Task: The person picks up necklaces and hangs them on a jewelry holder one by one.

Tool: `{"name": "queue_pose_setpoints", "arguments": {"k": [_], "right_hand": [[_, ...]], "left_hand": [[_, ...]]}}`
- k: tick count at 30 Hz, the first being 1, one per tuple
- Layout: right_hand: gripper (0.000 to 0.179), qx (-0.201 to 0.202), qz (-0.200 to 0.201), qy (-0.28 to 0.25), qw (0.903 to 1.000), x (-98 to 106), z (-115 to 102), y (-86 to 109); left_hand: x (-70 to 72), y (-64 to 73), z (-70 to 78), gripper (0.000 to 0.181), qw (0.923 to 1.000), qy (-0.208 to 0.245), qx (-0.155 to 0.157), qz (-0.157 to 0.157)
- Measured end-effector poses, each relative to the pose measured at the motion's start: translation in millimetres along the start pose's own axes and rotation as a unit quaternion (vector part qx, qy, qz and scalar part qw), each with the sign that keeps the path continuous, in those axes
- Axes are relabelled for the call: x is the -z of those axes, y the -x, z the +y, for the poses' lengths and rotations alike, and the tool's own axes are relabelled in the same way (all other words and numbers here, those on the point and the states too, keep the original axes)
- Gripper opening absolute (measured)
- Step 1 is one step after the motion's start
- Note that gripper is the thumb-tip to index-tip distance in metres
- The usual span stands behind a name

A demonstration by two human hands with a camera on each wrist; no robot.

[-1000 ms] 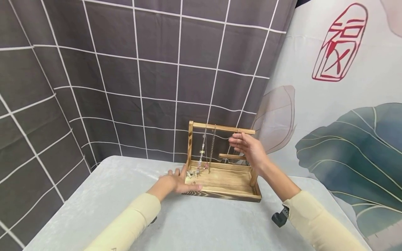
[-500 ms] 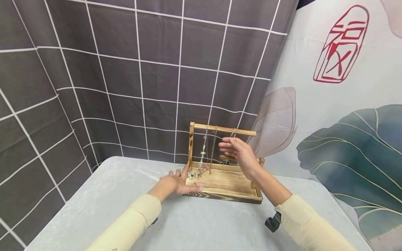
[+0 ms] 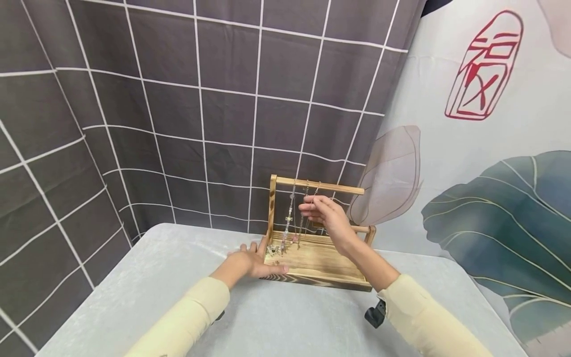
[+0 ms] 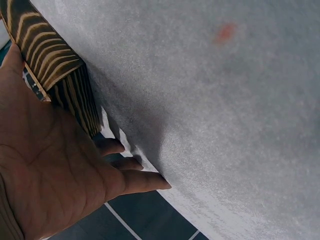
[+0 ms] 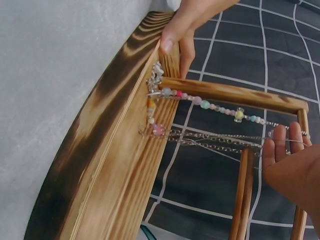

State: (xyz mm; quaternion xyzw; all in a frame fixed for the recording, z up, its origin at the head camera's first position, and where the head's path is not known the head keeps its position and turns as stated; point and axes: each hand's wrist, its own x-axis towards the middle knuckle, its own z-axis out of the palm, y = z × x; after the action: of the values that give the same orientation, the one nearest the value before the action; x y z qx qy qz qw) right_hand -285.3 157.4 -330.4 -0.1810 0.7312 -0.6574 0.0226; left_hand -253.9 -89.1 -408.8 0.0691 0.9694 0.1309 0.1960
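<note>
A wooden jewelry stand [image 3: 339, 188] with a shallow tray base [image 3: 314, 260] stands on the table. From its top bar hang a beaded necklace [image 5: 214, 106] and chain necklaces [image 5: 217, 136]; a pink pendant [image 5: 157, 130] shows at their lower ends. My left hand [image 3: 244, 261] rests against the tray's left end, thumb along the front rim, other fingers spread straight. Just below the bar, my right hand [image 3: 329, 216] touches a hanging chain with nearly straight fingers [image 5: 281, 142]. A thin strand crosses these fingers in the right wrist view. They partly hide the chains in the head view.
Small silvery jewelry [image 3: 273, 249] lies in the tray's left end. A lower wooden bar [image 3: 360, 229] extends from the stand's right side. Behind the pale table [image 3: 187, 258] hangs a dark gridded curtain [image 3: 223, 124]; a printed pale curtain [image 3: 415, 89] is at the right.
My right hand has moved left beneath the top bar, and the chain at its fingers has slid left along the bar with it. My left hand has stayed on the tray's end.
</note>
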Motion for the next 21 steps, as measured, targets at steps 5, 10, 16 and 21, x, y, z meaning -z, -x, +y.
{"name": "queue_pose_setpoints", "arguments": {"k": [5,10,16,21], "right_hand": [[0.051,-0.001,-0.001,0.02,0.9998,-7,0,-2.7],[0.05,0.0,0.009,0.038,0.9993,-7,-2,-1.6],[0.047,0.007,0.04,0.045,0.9982,12,1,-0.7],[0.043,0.0,0.066,0.064,0.9957,27,5,-1.9]], "left_hand": [[-0.8,1.3,1.7,0.132,1.0,-0.001,0.004,0.003],[-1.1,0.5,2.2,0.133,1.0,-0.002,0.002,0.005],[-0.8,-0.7,0.0,0.131,1.0,0.0,0.001,-0.004],[-0.7,-0.6,-1.3,0.132,1.0,-0.003,-0.002,-0.002]]}}
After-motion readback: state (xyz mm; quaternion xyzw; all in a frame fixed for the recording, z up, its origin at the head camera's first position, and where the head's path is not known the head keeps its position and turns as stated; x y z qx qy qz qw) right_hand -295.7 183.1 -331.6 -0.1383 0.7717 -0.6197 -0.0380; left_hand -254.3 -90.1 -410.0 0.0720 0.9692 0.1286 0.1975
